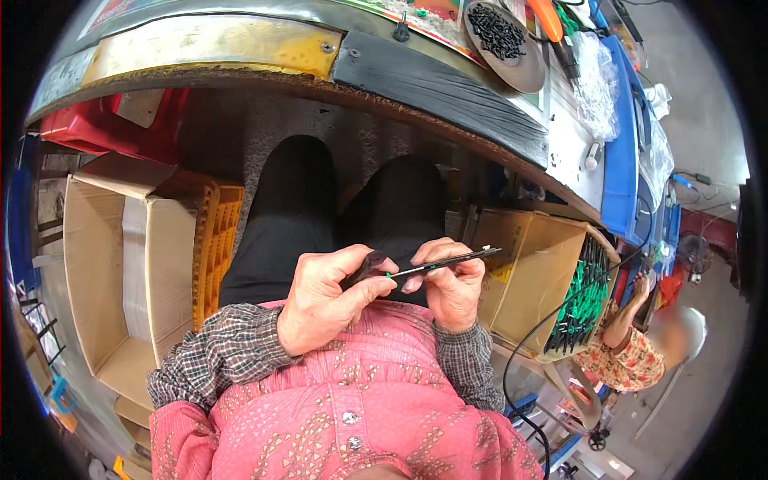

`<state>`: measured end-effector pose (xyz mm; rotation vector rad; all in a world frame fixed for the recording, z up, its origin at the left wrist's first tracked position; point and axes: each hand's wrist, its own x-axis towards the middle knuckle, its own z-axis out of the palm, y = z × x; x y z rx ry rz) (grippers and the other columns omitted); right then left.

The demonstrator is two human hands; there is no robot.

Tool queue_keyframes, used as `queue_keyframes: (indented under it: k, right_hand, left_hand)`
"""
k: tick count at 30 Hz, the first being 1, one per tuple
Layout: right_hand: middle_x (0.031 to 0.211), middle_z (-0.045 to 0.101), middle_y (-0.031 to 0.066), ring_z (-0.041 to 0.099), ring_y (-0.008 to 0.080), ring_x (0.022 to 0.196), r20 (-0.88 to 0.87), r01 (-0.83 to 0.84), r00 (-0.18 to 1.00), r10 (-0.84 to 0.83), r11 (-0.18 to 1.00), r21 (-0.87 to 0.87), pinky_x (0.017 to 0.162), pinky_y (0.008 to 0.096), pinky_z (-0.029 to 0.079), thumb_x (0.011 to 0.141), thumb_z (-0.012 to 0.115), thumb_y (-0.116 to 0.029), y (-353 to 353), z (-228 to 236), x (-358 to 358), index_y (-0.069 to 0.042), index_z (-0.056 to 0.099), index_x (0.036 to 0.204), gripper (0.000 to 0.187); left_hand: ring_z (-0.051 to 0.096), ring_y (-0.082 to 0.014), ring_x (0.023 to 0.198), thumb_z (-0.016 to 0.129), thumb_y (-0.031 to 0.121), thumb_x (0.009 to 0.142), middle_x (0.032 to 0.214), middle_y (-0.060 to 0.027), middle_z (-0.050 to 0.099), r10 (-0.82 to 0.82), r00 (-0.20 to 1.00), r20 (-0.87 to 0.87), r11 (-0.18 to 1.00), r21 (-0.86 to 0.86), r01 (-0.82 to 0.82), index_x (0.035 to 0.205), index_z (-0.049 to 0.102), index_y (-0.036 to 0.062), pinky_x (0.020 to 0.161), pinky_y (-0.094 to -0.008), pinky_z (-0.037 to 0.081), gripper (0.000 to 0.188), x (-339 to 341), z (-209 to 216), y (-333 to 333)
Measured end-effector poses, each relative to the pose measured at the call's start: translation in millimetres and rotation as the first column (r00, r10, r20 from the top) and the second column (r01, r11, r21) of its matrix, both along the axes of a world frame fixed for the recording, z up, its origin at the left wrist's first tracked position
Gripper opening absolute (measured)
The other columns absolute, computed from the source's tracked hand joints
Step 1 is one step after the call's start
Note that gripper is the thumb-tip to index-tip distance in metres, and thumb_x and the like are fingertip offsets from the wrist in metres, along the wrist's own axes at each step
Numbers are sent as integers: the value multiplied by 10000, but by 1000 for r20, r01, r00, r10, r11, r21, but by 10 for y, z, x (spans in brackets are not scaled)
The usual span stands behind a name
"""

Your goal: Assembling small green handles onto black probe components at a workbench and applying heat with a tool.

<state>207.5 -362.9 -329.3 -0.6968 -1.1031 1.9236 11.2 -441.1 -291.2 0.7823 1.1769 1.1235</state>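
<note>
— Table [240,44] first: what sort, and what's around it?

— Curved, worn, with a black strip along its edge and one round dish [500,36] of small black parts on top. Below it stand two open cardboard boxes: an empty one [120,264] on the left, and one [544,280] on the right packed with green and black pieces.

— And the hands?

— Over the lap. Left hand [324,300] has its fingers closed on one thin black rod [436,264]; right hand [452,288] pinches the rod further along.

1 head-worn fisheye view, steeply downward, close over the lap.
</note>
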Motion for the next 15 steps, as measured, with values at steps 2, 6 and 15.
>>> queue_keyframes:
  k: [2,6,15]
  right_hand:
    - [947,612,211,666,267,676,-27,9,1000,-10,1000,-24,621,350,583,837,677,-35,-1,-2,-6,93,625,942,174]
    - [950,609,215,667,268,679,-14,-2,1000,2,1000,-7,620,345,582,839,684,-52,7,-49,0,95,626,937,186]
    - [959,608,212,668,262,691,12,20,1000,-20,999,25,627,337,581,840,685,-56,22,-46,2,95,626,933,187]
  left_hand:
    - [494,-16,516,629,31,887,756,-33,647,-5,996,89,999,-37,8,996,633,-23,461,-183,392,122,6,-13,8]
    - [486,-17,508,625,42,895,770,-38,650,2,993,121,999,-53,5,1009,627,-30,456,-182,391,135,29,-17,44]
    - [489,-18,505,624,62,898,782,-53,654,-10,990,139,996,-86,23,1009,620,-37,444,-179,386,149,48,-47,85]
